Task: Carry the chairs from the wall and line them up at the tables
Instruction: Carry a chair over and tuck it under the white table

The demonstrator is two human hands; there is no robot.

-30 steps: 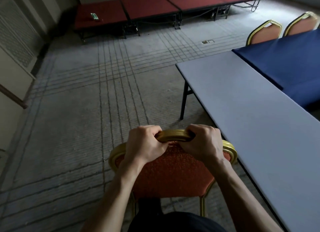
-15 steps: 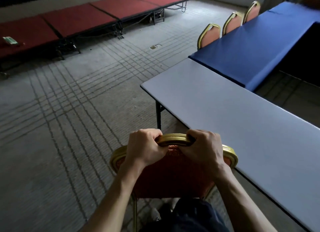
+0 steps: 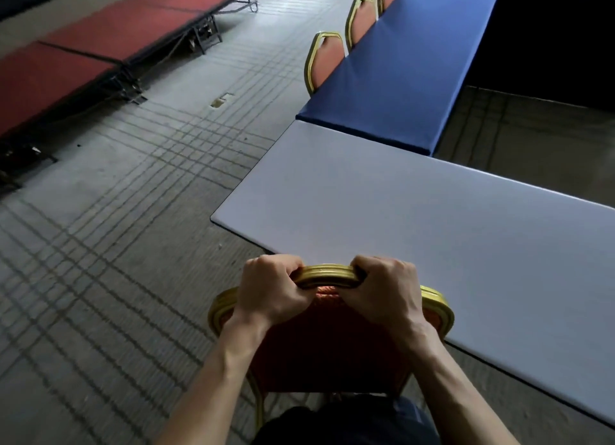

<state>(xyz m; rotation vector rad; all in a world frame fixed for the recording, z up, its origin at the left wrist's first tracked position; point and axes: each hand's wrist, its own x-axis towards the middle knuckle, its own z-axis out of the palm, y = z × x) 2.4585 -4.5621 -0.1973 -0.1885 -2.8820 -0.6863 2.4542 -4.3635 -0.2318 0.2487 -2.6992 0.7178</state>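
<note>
Left grip (image 3: 273, 291) and right grip (image 3: 386, 295) clasp the gold-framed chair (image 3: 326, 348) beside the table (image 3: 416, 218).

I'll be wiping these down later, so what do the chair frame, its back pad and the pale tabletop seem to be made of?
The chair frame looks like metal tubing, ridged, with glossy gold paint catching highlights. The back pad is matte red-orange woven fabric, visibly textured. The pale tabletop is smooth and matte, probably laminate or plastic; no grain shows.
</note>
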